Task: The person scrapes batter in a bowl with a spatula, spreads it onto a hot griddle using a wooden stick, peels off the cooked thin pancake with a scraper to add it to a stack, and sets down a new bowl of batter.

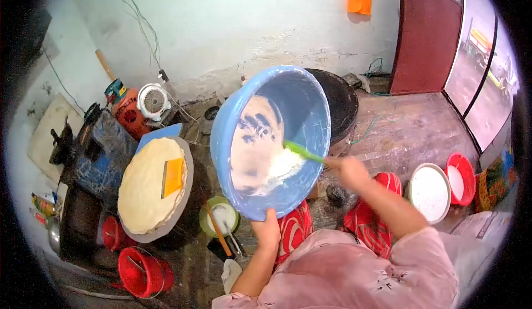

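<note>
A large blue plastic basin (228, 134) is tilted with its mouth facing me. My left hand (267, 231) grips its near rim from below. A pale powdery layer (257, 137) coats part of the inside, and a whiter soft mass (285, 164) lies low on the right. My right hand (350, 173) is closed round the handle of a green spatula (303, 151), whose blade touches the white mass. To the left, a thick round of pale dough-like sheets (145, 198) rests on a round board, with an orange and dark scraper (173, 177) on top.
A green bowl (221, 216) with white contents and sticks stands below the basin. Red buckets (145, 273) are at lower left, a white tub (430, 192) and red tub (461, 177) at right. Behind are a dark round pan (341, 101), a white fan (153, 101) and a red-brown door (425, 37).
</note>
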`<state>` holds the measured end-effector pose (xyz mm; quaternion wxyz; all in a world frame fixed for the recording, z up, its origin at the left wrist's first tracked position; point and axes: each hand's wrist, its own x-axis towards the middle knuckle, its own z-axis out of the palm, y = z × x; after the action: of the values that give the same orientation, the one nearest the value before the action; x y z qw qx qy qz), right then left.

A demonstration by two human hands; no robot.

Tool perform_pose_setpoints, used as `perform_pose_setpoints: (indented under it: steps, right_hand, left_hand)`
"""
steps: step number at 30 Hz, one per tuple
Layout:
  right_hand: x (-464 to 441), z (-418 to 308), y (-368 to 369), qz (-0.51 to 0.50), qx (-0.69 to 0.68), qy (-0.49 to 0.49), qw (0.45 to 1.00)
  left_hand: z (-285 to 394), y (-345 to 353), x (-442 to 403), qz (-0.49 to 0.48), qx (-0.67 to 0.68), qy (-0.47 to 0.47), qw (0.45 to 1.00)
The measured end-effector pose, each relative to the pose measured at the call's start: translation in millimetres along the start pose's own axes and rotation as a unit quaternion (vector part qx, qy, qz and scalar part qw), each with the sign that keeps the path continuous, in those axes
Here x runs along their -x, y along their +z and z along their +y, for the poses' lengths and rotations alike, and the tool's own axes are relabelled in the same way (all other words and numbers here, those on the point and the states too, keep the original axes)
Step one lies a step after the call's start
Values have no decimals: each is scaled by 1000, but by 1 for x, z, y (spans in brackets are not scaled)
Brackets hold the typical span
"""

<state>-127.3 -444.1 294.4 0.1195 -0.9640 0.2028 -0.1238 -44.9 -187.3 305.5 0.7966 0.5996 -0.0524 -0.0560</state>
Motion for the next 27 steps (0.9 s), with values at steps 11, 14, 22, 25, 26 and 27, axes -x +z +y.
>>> perform_pose_setpoints:
  steps: [11, 14, 22, 25, 26, 27]
  right_hand:
    - [-1, -50, -91, -11, 75, 25, 997]
    - [39, -64, -47, -93, 2, -23, 995]
    - [22, -67, -35, 183, -223, 28, 957]
    - [-3, -68, -18, 111, -421, 137, 890]
    - [-10, -70, -16, 115, -450, 161, 871]
    - [-20, -72, -19, 137, -473, 139, 859]
  left_hand:
    - [5, 0, 8, 51, 19, -51, 997]
    - [8, 1, 10, 72, 4, -51, 996]
    - [-10, -11, 3, 45, 59, -40, 996]
    - [-10, -23, 0, -3, 84, -45, 995]
    - [-9, -28, -2, -39, 90, -41, 994]
    - [-9, -34, -5, -71, 36, -33, 996]
